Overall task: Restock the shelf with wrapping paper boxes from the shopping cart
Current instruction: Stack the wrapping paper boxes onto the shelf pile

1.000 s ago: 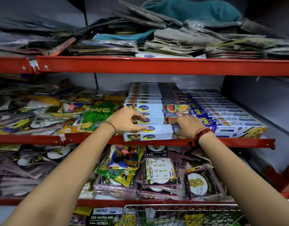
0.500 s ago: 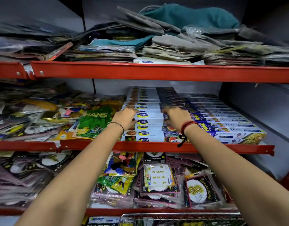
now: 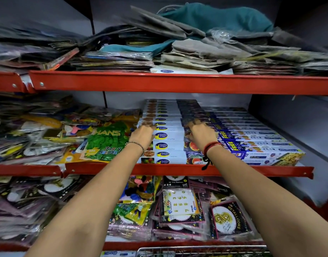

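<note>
Both hands have slid further back along the stacked wrapping paper boxes (image 3: 168,138) on the middle shelf (image 3: 178,168) since a second ago, so this load looks seated. The left hand (image 3: 143,133) and right hand (image 3: 201,133) press flat, fingers curled over a long, glossy, square-edged carton
</note>
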`<state>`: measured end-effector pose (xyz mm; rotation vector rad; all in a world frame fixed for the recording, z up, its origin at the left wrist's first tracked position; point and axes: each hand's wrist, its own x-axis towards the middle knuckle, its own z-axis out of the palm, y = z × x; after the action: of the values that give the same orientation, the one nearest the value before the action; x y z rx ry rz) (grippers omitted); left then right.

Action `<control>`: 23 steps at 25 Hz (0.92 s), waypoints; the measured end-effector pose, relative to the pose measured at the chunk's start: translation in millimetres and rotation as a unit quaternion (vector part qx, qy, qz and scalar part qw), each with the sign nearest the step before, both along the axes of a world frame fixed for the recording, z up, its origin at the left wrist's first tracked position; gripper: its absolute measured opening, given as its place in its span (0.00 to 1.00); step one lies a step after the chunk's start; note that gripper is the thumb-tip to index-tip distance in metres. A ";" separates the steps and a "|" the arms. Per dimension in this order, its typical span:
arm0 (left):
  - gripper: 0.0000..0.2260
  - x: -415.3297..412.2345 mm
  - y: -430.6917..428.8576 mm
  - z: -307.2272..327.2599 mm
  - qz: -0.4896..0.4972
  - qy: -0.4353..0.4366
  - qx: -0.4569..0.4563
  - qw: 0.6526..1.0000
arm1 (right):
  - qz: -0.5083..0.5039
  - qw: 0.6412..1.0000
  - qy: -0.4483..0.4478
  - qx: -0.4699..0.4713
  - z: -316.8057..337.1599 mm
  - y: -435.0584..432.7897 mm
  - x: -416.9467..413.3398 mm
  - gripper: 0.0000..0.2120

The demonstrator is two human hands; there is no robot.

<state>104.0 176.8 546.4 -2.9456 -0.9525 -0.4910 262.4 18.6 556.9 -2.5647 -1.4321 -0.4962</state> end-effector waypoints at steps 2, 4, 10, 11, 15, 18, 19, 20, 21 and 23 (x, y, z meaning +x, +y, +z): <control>0.21 -1.3 -1.1 -3.9 -0.002 0.007 0.006 1.000 | 0.015 1.000 0.005 0.023 -5.8 -4.8 -0.4 0.20; 0.26 -6.9 -3.9 -14.3 -0.016 -0.018 0.034 0.999 | 0.039 0.996 -0.001 0.080 -15.8 -15.2 -0.5 0.20; 0.30 -36.2 -44.3 -44.9 -0.055 -0.090 0.067 0.992 | 0.043 0.993 -0.030 0.103 -51.9 -56.1 -15.2 0.28; 0.29 -40.8 -53.7 -50.3 -0.067 -0.096 0.069 0.991 | 0.042 0.994 -0.029 0.100 -57.6 -62.1 -20.2 0.29; 0.27 -57.7 -90.9 -83.4 -0.114 -0.084 0.069 0.988 | 0.051 0.995 -0.013 0.082 -88.6 -88.1 -44.3 0.31; 0.26 -67.2 -112.2 -117.4 -0.129 -0.068 0.042 0.988 | 0.065 0.995 0.011 0.074 -119.2 -106.9 -62.1 0.30; 0.26 -71.4 -119.4 -132.5 -0.132 -0.055 0.030 0.989 | 0.068 0.996 0.022 0.061 -132.9 -114.6 -68.5 0.30; 0.26 -76.8 -126.9 -148.9 -0.132 -0.038 0.019 0.990 | 0.069 0.996 0.033 0.049 -149.5 -123.2 -74.6 0.30; 0.26 -83.1 -134.5 -166.6 -0.130 -0.022 0.008 0.991 | 0.069 0.996 0.046 0.034 -166.8 -132.5 -81.0 0.30; 0.26 -96.4 -148.5 -200.5 -0.133 0.011 -0.010 0.991 | 0.067 0.995 0.072 -0.005 -201.6 -149.7 -90.9 0.30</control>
<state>7.6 28.3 345.8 -3.1037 -0.5664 -0.4541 171.5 -131.1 355.3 -2.4349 -1.5460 -0.2793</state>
